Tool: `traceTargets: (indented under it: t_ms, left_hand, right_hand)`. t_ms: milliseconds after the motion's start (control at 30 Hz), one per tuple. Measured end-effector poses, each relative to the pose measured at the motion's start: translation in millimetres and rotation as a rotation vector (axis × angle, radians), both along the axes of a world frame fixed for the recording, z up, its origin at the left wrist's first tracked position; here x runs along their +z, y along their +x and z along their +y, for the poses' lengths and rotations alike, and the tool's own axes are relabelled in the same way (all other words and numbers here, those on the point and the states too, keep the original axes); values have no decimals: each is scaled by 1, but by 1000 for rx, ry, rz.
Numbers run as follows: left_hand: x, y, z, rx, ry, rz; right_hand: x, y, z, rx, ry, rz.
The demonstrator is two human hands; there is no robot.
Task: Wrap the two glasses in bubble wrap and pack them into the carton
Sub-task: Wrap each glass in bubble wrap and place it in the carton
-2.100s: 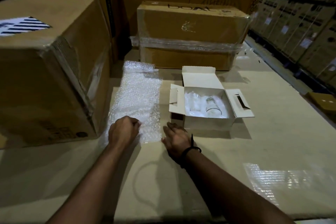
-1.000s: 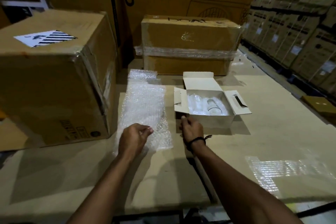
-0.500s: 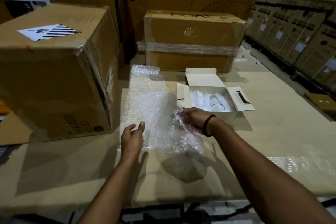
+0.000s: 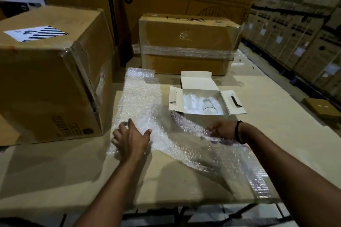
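Bubble wrap (image 4: 140, 97) strip flat on the table (image 4: 276, 134), left of centre. Its long axis runs from the near edge toward the far edge, and the far end is curled up. Large brown box (image 4: 46, 79) just beside it on the left.

Left hand (image 4: 131, 138) on the strip's near end, palm down, fingers spread, pressing it flat. Right hand (image 4: 223, 131) off to the right, fingers pinching the edge of a loose sheet (image 4: 184, 134) that rises off the strip and trails toward the near right corner. Separate piece or the strip's top layer: cannot tell.

Carton (image 4: 195, 81) open, flaps out, just beyond the right hand toward the far edge. One bare glass (image 4: 209, 107) lies on its side inside on pale padding. Second glass not made out; a pale bundle beside the first may be it.

Judgement: a sheet is being freed and laid out, and the bare glass is not yet wrapped. The glass lies ahead of the right hand, over the carton's near wall, well apart from the left hand. Right hand is nearer. The glass's long axis seems to run near-to-far, parallel to the strip, so it likely needs turning crosswise before rolling.
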State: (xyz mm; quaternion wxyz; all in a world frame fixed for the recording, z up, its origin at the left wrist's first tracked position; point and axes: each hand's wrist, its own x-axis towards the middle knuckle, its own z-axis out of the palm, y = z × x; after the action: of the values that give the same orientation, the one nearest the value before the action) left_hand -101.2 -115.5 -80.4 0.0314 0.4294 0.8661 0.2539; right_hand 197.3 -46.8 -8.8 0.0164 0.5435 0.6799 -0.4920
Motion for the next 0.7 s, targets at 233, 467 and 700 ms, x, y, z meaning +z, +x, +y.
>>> traceTargets:
  t_ms: [233, 467, 700]
  left_hand:
    - [-11, 2, 5, 29, -180, 241]
    - [-7, 40, -17, 34, 493, -635]
    - [-20, 83, -36, 229, 583, -1024]
  right_hand:
    - [-18, 11, 12, 136, 500, -349]
    - [-22, 30, 17, 58, 554, -273]
    - [-20, 37, 27, 254, 735, -752]
